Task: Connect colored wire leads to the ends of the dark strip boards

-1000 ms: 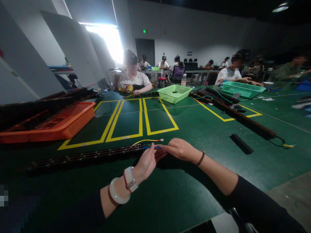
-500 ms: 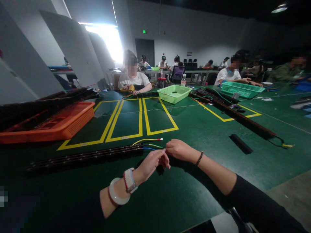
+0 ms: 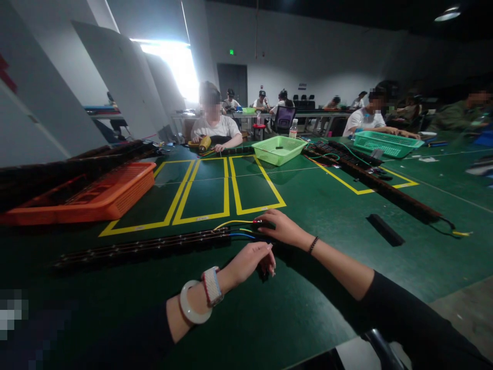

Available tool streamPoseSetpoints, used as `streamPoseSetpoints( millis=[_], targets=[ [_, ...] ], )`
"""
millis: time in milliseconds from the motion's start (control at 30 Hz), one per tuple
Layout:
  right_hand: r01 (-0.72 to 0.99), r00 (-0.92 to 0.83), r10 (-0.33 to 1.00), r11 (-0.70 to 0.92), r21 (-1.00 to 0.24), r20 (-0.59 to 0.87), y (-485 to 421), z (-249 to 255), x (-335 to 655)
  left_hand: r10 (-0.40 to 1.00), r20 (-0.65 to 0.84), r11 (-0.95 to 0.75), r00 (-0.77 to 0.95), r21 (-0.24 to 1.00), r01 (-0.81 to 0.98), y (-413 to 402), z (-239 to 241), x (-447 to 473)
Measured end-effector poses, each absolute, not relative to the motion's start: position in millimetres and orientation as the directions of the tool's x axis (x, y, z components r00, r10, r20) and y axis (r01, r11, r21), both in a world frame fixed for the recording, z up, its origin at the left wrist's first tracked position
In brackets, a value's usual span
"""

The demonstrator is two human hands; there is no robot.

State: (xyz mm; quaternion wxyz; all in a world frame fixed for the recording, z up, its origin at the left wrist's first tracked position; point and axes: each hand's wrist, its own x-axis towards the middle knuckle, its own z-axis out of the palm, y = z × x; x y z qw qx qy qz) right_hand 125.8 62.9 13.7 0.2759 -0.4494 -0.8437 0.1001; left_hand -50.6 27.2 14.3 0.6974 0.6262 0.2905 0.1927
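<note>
My right hand (image 3: 283, 226) has its thumb and fingertips around the red-sleeved end terminal of a yellow wire (image 3: 233, 223). Just below and nearer to me is my left hand (image 3: 248, 263), with a watch and a white bangle at the wrist. Its fingers curl downward over something dark that I cannot make out, possibly only shadow. A long dark strip (image 3: 142, 249) with thin metallic lines lies to the left. From its right end come the yellow wire, a green wire (image 3: 245, 230) and a blue wire (image 3: 242, 236); the green and blue ends are hidden near my hands.
Yellow tape outlines (image 3: 202, 220) mark the green table (image 3: 319, 318). An orange basket (image 3: 111, 198) stands left, a light green basket (image 3: 278, 154) and a teal basket (image 3: 387, 146) farther back. A black block (image 3: 385, 229) and long dark strip (image 3: 400, 195) lie right. Co-workers sit opposite.
My right hand has moved from beside the left hand's fingertips up to the yellow wire's terminal. My hands have separated, and the left hand sits slightly lower. The view has shifted a little.
</note>
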Motion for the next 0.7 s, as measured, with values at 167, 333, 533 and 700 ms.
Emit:
streamPoseSetpoints(
  millis=[167, 333, 533, 700],
  targets=[
    [0.689, -0.509, 0.82, 0.571, -0.447, 0.262, 82, 14, 110, 0.626, -0.169, 0.11, 0.761, 0.986, 0.128, 25, 15, -51],
    [0.697, -0.56, 0.813, 0.565, -0.441, 0.158, 101, 15, 94, 0.612, -0.157, 0.084, 0.775, 0.987, 0.134, 26, 11, -53],
    [0.738, -0.56, 0.819, 0.426, -0.524, -0.123, 113, 20, 92, 0.594, -0.164, 0.083, 0.788, 0.986, 0.143, 29, 8, -51],
    [0.714, -0.566, 0.814, 0.405, -0.572, -0.131, 107, 24, 93, 0.619, -0.166, 0.172, 0.767, 0.982, 0.074, 31, 6, -51]
  ],
)
